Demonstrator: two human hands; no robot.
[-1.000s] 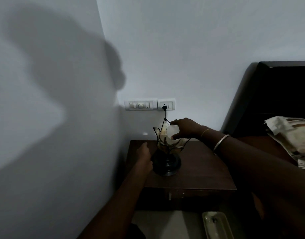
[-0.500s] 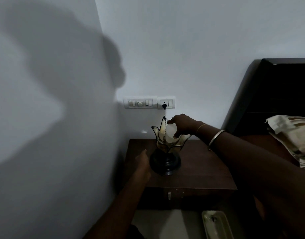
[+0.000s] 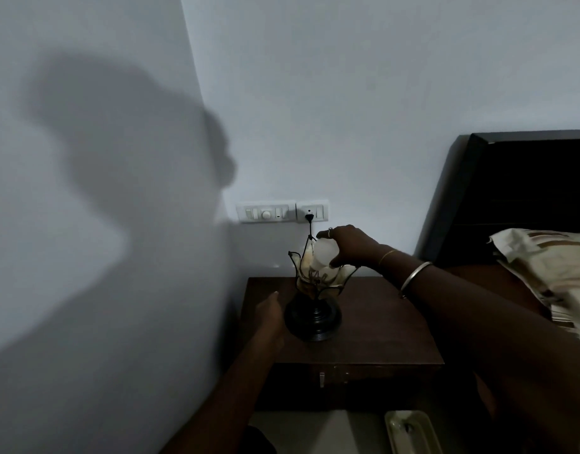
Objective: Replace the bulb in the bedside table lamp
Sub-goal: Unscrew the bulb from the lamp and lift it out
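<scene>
From the head view, the room is dim and much of it sinks into shadow. My right hand [image 3: 350, 245] reaches over the lamp [image 3: 314, 296], its grip closed around the white bulb [image 3: 323, 255], which sits tilted among the petal-shaped glass pieces of the shade; my fingers cover the bulb's right side, and I cannot make out whether its base is in the socket. My left hand [image 3: 270, 316] rests on the desk [image 3: 380, 332] just left of the lamp's dark round base; its fingers are lost in the gloom, so I cannot tell if that grip is loose or curled. A thin cord [image 3: 309, 229] runs up to the wall socket [image 3: 311, 211]. On the right, a pillow [image 3: 550, 273] is cut off by the frame edge. A pale tray [image 3: 413, 432] at the near edge is only partly in view.
</scene>
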